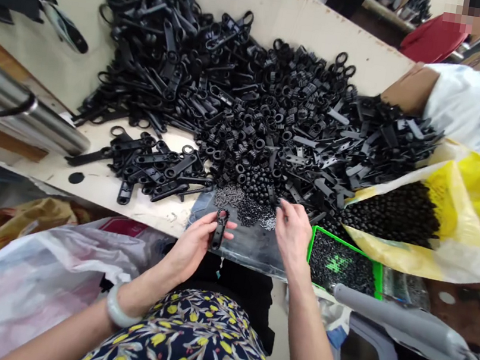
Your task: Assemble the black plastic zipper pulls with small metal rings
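My left hand (196, 238) is closed around a black plastic handle with a ring at one end (219, 231), held upright with the ring at the top. My right hand (293, 230) is over the work mat, its thumb and fingers pinched together; whatever is between the fingertips is too small or hidden to name. Just left of those fingertips lie small piles of silvery pins (268, 221), tiny black pieces (249, 212) and dark grey springs or pins (229, 195). Shiny black balls (260, 184) are heaped behind them.
Black ringed handles (150, 58), toothed rings (272, 112) and flat black pieces (338, 152) form a big heap. Finished-looking handles (156, 164) lie left. At right are a green tray (381, 279) and a yellow bag (467, 196). A steel flask (45, 121) stands left.
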Tool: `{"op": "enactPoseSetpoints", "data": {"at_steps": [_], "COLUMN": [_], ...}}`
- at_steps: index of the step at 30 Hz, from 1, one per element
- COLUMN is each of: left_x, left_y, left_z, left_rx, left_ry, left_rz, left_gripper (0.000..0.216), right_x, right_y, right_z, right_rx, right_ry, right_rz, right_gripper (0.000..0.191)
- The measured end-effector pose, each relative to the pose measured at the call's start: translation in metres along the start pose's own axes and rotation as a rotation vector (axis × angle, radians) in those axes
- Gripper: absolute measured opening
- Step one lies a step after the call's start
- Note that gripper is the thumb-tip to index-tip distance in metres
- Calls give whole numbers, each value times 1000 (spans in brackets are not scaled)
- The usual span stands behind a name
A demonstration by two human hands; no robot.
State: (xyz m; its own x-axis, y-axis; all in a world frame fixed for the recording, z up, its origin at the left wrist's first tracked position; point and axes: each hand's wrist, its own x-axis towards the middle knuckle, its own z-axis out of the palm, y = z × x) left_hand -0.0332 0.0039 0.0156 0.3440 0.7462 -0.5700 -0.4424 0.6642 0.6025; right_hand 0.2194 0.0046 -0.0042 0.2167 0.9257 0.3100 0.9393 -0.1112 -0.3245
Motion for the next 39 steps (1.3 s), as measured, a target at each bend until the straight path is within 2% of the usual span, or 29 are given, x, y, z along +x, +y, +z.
{"op": "enactPoseSetpoints", "data": {"at_steps": [4,7,12,15,17,18,19,22,23,24,27,29,39], "left_x": [5,10,16,16,16,16,16,14,13,12,6,2,-3], "left_y": [10,12,10,9,8,8,8,5,4,3,-1,-3,-12], "left_z": [5,6,1,-1,-2,-2,-2,-1,0,1,6,8,15], "left_rx": [-55,-92,-126,-132,-133,-133,-136,-147,-147,-143,-121,-113,-23], "left_ry": [1,-17,-30,-31,-34,-37,-45,-90,-104,-112,-117,-123,-82], "left_rz": [-8,-35,-68,-54,-42,-34,-23,-3,3,8,16,15,64], "left_gripper": [39,36,30,31,31,32,32,32,32,33,38,41,41], "right_x": [23,32,45,44,32,22,9,-36,-51,-63,-85,-89,-87], "right_y": [-6,-6,-6,-13,-24,-32,-41,-72,-81,-89,-103,-104,-103], "right_z": [17,25,25,12,-1,-7,-12,-19,-17,-13,0,7,5], "right_rx": [-53,-136,-185,-84,151,316,493,941,1025,1089,1151,1134,1066], "right_ry": [-102,-128,-115,-18,34,13,-46,-385,-454,-462,-352,-288,-252], "right_rz": [43,54,-8,-13,5,18,42,169,220,288,465,504,410], "right_gripper": [33,30,30,32,34,34,34,34,33,33,36,37,33]}}
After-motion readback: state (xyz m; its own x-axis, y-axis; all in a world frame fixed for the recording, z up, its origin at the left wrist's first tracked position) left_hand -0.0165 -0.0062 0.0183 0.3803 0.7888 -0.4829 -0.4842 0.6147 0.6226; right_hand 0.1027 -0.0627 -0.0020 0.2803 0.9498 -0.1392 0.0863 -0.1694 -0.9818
